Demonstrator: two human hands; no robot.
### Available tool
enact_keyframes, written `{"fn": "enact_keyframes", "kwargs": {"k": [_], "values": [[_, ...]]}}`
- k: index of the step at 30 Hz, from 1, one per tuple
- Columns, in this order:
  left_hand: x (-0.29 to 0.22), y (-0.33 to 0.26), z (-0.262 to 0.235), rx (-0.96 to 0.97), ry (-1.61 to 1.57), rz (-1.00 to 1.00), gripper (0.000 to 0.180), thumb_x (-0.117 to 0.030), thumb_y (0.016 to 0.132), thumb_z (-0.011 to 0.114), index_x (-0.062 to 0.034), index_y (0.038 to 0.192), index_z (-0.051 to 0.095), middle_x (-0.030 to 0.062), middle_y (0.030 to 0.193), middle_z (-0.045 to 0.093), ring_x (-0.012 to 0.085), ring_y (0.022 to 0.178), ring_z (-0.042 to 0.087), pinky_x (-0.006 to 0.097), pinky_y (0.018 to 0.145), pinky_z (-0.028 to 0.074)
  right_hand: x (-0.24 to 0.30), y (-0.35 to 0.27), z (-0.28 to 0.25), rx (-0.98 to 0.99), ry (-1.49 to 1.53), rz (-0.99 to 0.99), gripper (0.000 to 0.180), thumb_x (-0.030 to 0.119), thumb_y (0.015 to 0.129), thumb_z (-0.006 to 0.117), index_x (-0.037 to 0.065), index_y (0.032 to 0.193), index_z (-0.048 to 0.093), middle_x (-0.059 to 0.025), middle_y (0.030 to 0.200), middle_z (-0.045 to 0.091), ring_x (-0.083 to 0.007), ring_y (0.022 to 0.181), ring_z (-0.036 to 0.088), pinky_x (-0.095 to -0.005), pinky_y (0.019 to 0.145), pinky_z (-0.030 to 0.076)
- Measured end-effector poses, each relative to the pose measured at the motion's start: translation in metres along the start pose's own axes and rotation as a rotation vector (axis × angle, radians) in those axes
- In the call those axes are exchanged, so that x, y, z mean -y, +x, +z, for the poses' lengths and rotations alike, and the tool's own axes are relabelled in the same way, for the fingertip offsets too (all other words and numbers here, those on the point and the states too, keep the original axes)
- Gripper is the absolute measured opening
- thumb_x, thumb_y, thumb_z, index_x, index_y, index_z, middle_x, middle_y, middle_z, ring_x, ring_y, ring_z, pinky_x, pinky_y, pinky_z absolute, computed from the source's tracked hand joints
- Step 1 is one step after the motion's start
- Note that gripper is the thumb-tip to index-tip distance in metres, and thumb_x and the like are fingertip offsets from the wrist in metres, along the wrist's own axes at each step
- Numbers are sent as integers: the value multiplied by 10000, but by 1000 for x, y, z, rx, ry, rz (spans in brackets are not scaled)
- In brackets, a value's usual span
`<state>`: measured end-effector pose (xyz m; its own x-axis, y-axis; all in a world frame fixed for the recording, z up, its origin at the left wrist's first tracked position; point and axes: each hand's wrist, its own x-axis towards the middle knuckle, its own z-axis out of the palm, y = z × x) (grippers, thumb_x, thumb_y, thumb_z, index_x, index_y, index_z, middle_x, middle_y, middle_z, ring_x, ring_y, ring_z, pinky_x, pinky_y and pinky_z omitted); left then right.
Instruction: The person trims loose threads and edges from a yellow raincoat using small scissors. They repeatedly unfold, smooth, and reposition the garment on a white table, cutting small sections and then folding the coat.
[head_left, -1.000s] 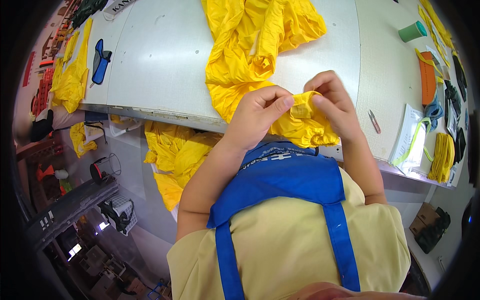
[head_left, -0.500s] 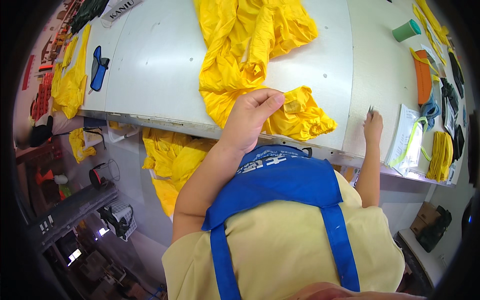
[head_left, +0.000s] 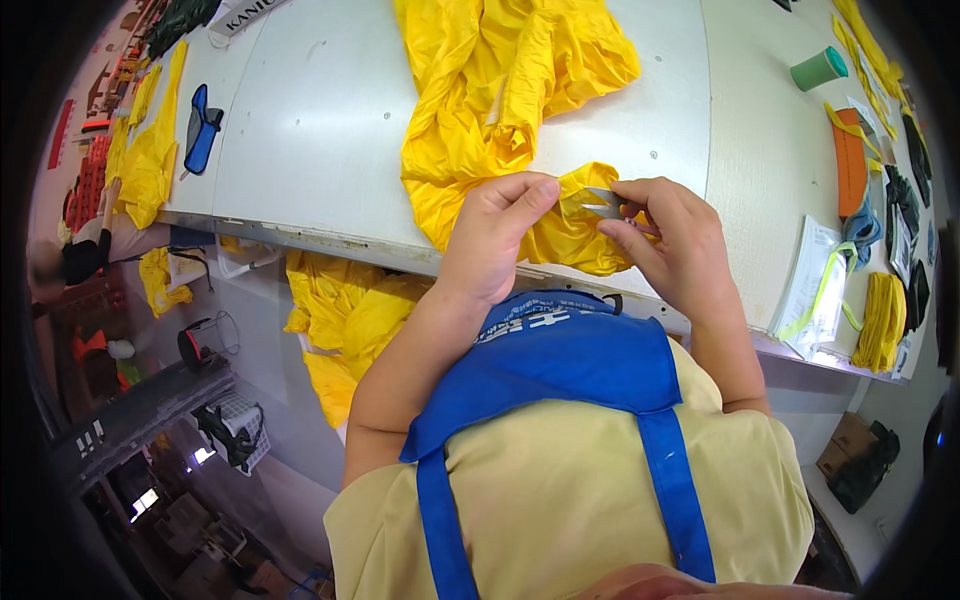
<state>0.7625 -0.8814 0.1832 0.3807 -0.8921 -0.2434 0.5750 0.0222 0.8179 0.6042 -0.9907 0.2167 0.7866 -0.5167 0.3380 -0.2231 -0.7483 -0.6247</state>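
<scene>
A crumpled yellow garment [head_left: 465, 120] of thin, shiny fabric stretches across the table toward me. Close to the front edge, my left hand [head_left: 505, 230] is closed, pinching a fold of it between thumb and fingertips. My right hand [head_left: 675, 240] grips small thread snips [head_left: 603, 203], whose metal blades point left over the raised fold, just right of my left fingertips. Whether the blades touch the fabric I cannot tell. My right palm hides the rest of the snips.
The pale table [head_left: 310, 130] has a front edge against my apron [head_left: 550, 370]. Left lie a blue-and-black tool [head_left: 202, 130] and more yellow fabric [head_left: 150, 170]. Right are a green thread spool [head_left: 819, 69], papers [head_left: 805, 290] and yellow strips [head_left: 880, 318]. Yellow cloth [head_left: 340, 310] hangs below. A person [head_left: 85, 255] is far left.
My right hand has come left from the table's right side, bringing the snips to the fabric by my left hand. My left hand keeps its pinch nearly in place.
</scene>
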Motion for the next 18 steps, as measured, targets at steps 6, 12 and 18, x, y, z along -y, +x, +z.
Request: {"fn": "enact_keyframes", "kwargs": {"k": [6, 12, 18], "values": [[2, -2, -2, -9, 29, 21, 197, -154, 887, 628, 31, 953, 649, 14, 863, 622, 61, 804, 533, 204, 752, 420, 1, 3, 5, -34, 1, -13, 275, 152, 738, 735, 26, 933, 589, -84, 757, 606, -228, 662, 612, -305, 572, 497], [0, -1, 0, -25, 45, 17, 200, -152, 890, 624, 36, 957, 645, 10, 853, 618, 58, 795, 529, 202, 750, 420, 0, 0, 3, -36, 9, 10, 261, 154, 736, 737, 28, 915, 594, -80, 757, 608, -226, 654, 610, -301, 574, 494], [0, -1, 2, -8, 90, 19, 208, -155, 894, 620, 38, 966, 644, 13, 863, 620, 60, 800, 531, 202, 752, 423, -2, 1, 5, -63, 20, 8, 268, 159, 728, 741, 31, 914, 596, -81, 754, 606, -231, 656, 608, -309, 572, 486]]}}
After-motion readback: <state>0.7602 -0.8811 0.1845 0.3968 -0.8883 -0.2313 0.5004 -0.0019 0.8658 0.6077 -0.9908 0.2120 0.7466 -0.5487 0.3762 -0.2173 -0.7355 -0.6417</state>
